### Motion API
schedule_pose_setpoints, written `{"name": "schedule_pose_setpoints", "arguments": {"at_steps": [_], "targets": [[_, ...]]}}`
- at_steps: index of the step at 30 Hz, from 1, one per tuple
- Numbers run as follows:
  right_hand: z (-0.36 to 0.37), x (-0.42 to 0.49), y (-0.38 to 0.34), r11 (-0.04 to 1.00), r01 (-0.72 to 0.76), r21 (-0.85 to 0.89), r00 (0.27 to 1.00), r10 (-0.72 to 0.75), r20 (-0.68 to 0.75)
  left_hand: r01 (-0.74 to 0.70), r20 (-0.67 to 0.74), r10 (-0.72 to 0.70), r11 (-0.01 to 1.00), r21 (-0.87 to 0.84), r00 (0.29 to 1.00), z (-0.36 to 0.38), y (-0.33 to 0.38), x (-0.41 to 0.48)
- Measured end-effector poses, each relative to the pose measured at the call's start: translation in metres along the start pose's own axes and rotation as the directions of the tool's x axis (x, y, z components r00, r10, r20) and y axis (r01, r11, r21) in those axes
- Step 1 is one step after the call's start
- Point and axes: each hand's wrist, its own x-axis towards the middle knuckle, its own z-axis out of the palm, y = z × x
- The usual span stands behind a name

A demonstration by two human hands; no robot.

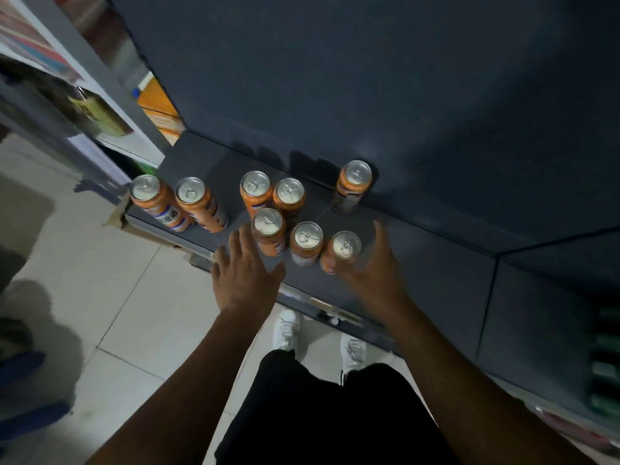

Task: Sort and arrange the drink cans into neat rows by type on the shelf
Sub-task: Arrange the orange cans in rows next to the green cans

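Nearest, white shoes point(285, 330) are seen on the tiled floor point(134, 313). Beyond them, both hands are held wide open at the shelf point(436, 280) edge. The left hand point(243, 276), fingers straight, lies at 8 o'clock of the front row point(306, 241) of three orange cans. The right hand point(372, 273) is spread at 4 o'clock of the right can point(344, 248); contact cannot be told through blur. Behind, a middle pair point(255, 187) is stood at 12 o'clock, a left pair point(194, 199) at 9 o'clock, and a far can point(355, 182) against the back wall point(402, 95).

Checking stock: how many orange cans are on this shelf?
8 cans: two at the left end, two mid-back, three along the front, one alone back right. None seem hidden.
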Motion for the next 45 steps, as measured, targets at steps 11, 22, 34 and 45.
{"name": "schedule_pose_setpoints", "arguments": {"at_steps": [11,22,34,45], "targets": [[0.056,0.027,0.039,0.956,-0.118,0.268,0.988,0.140,-0.065,0.138,0.170,-0.048,0.811,-0.569,0.984,0.035,-0.032,0.056],[0.078,0.054,0.067,0.918,-0.082,0.389,0.978,0.149,-0.143,0.079,0.202,0.104,0.678,-0.731,0.974,0.052,-0.036,0.089],[0.026,0.004,0.022,0.754,-0.183,0.631,0.943,0.317,-0.105,0.156,0.218,0.040,0.572,-0.805,0.975,-0.012,-0.034,0.043],[-0.035,-0.042,-0.040,0.198,-0.140,0.970,0.980,0.169,0.107,0.211,0.262,0.137,0.303,-0.929,0.955,-0.075,0.050,0.013]]}}
